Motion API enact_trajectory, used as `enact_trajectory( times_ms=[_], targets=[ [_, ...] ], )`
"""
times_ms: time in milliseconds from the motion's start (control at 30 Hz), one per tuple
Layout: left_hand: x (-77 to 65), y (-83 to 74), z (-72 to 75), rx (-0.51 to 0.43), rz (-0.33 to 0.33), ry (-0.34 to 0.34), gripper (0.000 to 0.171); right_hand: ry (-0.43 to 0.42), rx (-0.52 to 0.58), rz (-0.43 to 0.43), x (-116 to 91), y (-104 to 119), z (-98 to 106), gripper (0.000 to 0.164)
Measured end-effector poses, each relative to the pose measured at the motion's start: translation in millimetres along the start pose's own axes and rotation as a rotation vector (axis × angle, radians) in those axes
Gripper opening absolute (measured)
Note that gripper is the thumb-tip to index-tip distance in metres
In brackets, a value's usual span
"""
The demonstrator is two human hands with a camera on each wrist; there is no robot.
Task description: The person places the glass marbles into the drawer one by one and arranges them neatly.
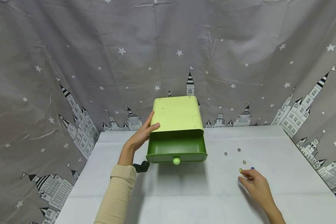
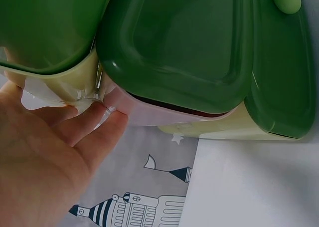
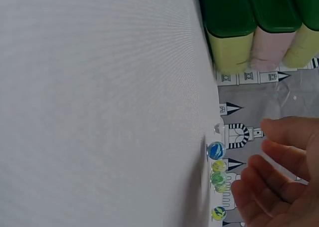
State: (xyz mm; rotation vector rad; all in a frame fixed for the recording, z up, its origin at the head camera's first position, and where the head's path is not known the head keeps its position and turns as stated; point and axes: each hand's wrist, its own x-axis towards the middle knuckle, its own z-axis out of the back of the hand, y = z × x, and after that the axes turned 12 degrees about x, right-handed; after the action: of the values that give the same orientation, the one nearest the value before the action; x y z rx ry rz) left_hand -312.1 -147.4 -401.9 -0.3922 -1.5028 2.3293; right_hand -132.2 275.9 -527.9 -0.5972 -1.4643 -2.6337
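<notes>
A small drawer chest with a pale yellow top [image 1: 177,113] stands on the white table, its green upper drawer [image 1: 177,145] pulled out toward me. My left hand [image 1: 141,133] rests against the chest's left side, thumb over the top edge. In the left wrist view its fingers lie extended along the side, near the pink middle section [image 2: 149,111]. At the right, my right hand [image 1: 254,185] hovers by several glass marbles, with loosely bent fingers and thumb and index apart. A blue-and-white marble [image 3: 216,150] and a green marble [image 3: 218,178] lie close by its fingertips.
Two pale marbles lie farther back, a left one [image 1: 226,153] and a right one [image 1: 239,150]. A grey curtain [image 1: 128,77] printed with castles and stars hangs behind the table [image 1: 184,205]. A round green knob [image 1: 176,161] sticks out from the drawer front.
</notes>
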Motion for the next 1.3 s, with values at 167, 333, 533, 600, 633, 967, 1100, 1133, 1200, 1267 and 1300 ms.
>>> enact_trajectory(
  times_ms=[167,333,533,600,633,967,1100,1133,1200,1267,1300],
  targets=[
    [-0.9,-0.8,0.4,0.0,0.003,-0.001,0.076,0.046,-0.051,-0.074,0,-4,0,0.021],
    [-1.2,-1.6,-0.1,-0.003,0.0,-0.002,0.076,0.103,-0.084,-0.126,0,-7,1,0.023],
    [-12.2,-19.8,-0.5,-0.006,0.01,0.016,0.079,0.144,-0.096,-0.138,1,-12,0,0.025],
    [-17.3,-28.7,-0.9,-0.009,0.012,0.026,0.08,0.152,-0.099,-0.129,1,-13,0,0.024],
    [-19.9,-33.3,-1.2,-0.01,0.012,0.031,0.081,0.15,-0.102,-0.122,1,-13,0,0.024],
    [-11.2,-21.1,0.0,-0.012,0.018,0.027,0.08,0.157,-0.12,-0.099,-1,-19,-3,0.02],
    [-2.4,-7.0,1.4,-0.009,0.017,0.023,0.08,0.162,-0.119,-0.101,-1,-19,-3,0.02],
    [-1.4,-5.1,1.5,-0.008,0.016,0.021,0.079,0.162,-0.119,-0.101,-1,-19,-3,0.019],
    [-0.6,-3.1,1.1,-0.004,0.012,0.017,0.079,0.162,-0.119,-0.098,-2,-18,-3,0.018],
    [-0.5,-2.0,0.7,-0.002,0.009,0.012,0.077,0.159,-0.118,-0.094,-2,-19,-3,0.018],
    [-0.6,-1.7,0.5,-0.002,0.008,0.009,0.077,0.156,-0.117,-0.092,-3,-19,-3,0.017]
  ],
)
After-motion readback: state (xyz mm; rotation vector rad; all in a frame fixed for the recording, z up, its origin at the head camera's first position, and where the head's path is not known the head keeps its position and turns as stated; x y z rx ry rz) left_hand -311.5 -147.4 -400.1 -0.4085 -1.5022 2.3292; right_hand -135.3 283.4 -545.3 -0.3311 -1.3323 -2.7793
